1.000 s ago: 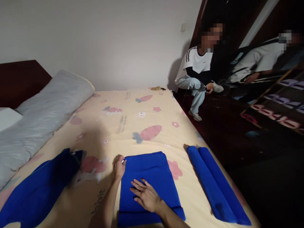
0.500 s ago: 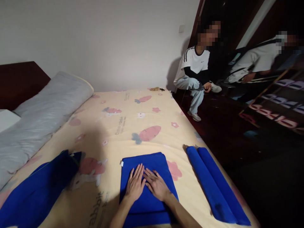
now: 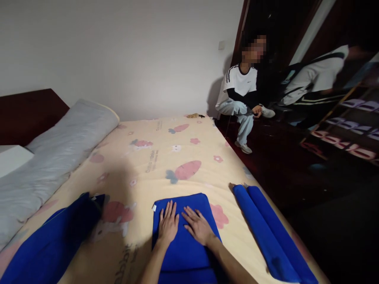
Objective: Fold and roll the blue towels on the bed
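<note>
While blue cloth lies beneath, left fingers, right fingers spread, gripping nothing.

Blue cloth, folded rect., lies flat on bed, wht tag far L.

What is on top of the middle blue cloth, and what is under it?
The left hand and right hand rest on the blue cloth. Around it shows patterned bedsheet; what lies directly underneath is covered.
</note>
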Available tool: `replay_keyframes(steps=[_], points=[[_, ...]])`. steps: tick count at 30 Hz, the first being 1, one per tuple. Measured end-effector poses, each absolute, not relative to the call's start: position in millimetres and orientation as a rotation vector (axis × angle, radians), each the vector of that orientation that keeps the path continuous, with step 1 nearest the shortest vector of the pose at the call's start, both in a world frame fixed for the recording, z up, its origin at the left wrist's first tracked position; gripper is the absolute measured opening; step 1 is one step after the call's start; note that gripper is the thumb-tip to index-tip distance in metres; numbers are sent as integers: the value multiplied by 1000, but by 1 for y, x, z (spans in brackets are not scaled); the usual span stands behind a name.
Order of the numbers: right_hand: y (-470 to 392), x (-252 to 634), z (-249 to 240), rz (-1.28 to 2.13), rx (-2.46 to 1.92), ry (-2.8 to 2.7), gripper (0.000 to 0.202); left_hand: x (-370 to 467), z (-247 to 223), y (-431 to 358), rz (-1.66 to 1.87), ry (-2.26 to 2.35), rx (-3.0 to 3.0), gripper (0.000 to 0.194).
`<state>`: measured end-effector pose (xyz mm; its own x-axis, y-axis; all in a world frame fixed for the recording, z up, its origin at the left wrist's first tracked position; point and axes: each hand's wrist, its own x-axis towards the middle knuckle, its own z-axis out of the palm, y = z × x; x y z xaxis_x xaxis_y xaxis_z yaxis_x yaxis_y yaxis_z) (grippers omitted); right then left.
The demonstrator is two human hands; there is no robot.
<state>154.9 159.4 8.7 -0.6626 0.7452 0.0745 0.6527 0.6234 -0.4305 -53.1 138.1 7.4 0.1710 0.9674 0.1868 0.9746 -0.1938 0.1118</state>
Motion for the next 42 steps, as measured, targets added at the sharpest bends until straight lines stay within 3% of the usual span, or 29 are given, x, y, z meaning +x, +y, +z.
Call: replay_keyframes(steps=[4,7,12,16,20,24,33,42], points=[[183,204,1,418,-1591,-2382,54,-84,8,134,-320,-1969,-2466,52],[190,243,1,281,-1652,-2315,53,-102,24,120,-401,-1880,-2475,53],[135,234,11,236,-1372,-2438,50,-81,41,60,-388,-1611,-2670,61],[51,184,8,318,-990,-2550,57,-54,-6,-6,-347,-1368,-2775,68],[-2,164,3,440,-778,-2652,76,-52,-45,-42,-235,-1527,-2719,83],[-5,185,17,518,-729,-2721,72,-67,-23,-47,-39,-1547,-2823,90],[17,251,9,112,-839,-2751,55,-97,26,-38,60,-1662,-2789,60],[20,260,-15,-191,-1227,-2666,53,-103,20,-37,155,-1830,-2498,65]])
